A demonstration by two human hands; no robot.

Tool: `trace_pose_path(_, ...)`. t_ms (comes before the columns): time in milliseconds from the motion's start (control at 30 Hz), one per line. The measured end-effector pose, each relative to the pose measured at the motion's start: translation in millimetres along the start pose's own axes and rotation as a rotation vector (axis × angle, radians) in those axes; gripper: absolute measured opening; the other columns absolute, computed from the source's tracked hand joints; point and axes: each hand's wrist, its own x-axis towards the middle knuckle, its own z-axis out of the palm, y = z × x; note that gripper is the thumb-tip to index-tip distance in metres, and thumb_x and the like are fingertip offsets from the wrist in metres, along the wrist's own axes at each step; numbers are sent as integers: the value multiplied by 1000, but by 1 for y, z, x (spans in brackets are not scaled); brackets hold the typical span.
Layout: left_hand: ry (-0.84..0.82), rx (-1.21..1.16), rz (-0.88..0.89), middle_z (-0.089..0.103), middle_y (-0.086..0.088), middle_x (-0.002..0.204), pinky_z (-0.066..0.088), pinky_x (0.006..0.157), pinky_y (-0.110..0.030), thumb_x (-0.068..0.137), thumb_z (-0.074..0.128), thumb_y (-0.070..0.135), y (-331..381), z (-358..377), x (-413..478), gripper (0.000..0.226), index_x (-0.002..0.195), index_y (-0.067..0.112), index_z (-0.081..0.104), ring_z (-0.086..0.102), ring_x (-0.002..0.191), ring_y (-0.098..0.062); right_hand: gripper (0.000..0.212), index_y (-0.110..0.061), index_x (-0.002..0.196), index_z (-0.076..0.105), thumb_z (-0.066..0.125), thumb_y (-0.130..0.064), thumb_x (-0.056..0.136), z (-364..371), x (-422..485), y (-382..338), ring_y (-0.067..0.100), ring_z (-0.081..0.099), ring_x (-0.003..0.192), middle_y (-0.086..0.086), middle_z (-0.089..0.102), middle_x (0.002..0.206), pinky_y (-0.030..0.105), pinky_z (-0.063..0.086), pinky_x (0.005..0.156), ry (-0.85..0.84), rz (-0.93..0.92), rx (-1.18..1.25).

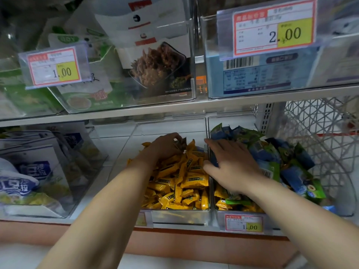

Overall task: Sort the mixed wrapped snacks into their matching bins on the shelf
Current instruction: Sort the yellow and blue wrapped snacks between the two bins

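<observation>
Left grip (165, 147) pinching dark wrapped snack (180, 144) over yellow wrapped snacks (182, 177); right grip (231, 164) released, flat over blue-green packets (272, 152).

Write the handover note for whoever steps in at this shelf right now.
Left hand pinches a dark-wrapped snack at the back of the middle bin, over the yellow snacks.
Right hand is open, resting on the blue-green packets in the right bin.
Done: middle bin looks mostly yellow.
To do: yellow strays lie at the right bin's front; move them across.
</observation>
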Motion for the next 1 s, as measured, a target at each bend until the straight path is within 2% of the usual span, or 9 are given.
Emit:
trace_pose_path(200,250,-180,62,66,0,118,44,86,-29,91,69,32,10,-13,-31,22,112,25,67,59,109,-19,70,-33,150,26,30,-65,88,-1,-3,0,24,37,133,-2,43,143,42,28,109,24,-8,-7)
trace_pose_path(300,370,-340,68,70,7,111,46,77,-19,91,69,35,21,-29,-59,25,115,26,67,64,101,-11,65,-30,148,33,40,-63,92,-4,-6,-3,25,37,133,-2,42,143,43,31,109,80,-14,-25)
trace_pose_path(400,308,-605,35,75,9,94,54,64,-18,86,75,37,43,-38,-93,22,104,30,64,70,83,-6,59,-30,146,37,46,-56,94,-12,-9,-13,24,40,132,-2,45,142,42,34,108,211,-46,57)
trace_pose_path(467,271,-718,98,76,5,88,53,61,-17,85,77,28,58,-36,-114,16,96,25,65,72,79,-11,51,-31,144,41,48,-49,96,-16,-13,-22,18,46,127,-5,53,136,38,41,103,255,-37,302)
trace_pose_path(567,241,-817,199,76,-2,88,52,58,-20,87,76,19,79,-31,-137,14,97,16,68,71,77,-12,25,-31,120,60,50,-42,100,-22,-20,-34,7,66,91,-11,69,102,32,51,79,170,-25,781)
trace_pose_path(633,204,-830,217,75,2,89,52,57,-21,88,74,21,88,-26,-145,13,100,16,69,70,78,-8,17,-27,109,61,55,-39,98,-26,-23,-32,12,68,66,-1,70,85,36,53,64,137,17,890)
trace_pose_path(800,275,-264,228,67,20,115,52,89,-25,92,61,48,75,-6,-154,33,122,33,63,60,107,2,13,-36,95,59,65,-25,92,-42,-30,1,1,65,80,-15,67,91,14,47,67,329,-24,691)
trace_pose_path(900,193,6,232,55,16,140,47,102,-32,93,51,59,61,2,-153,48,137,40,52,49,129,-7,15,-28,100,61,68,-19,90,-51,-34,25,13,58,88,-9,58,96,27,46,73,450,-26,333)
trace_pose_path(1000,104,75,268,44,15,151,38,109,-31,96,46,61,56,8,-148,51,144,42,46,39,138,-11,18,-28,111,63,60,-35,94,-48,-35,34,23,57,102,-3,56,110,35,50,78,234,139,5)
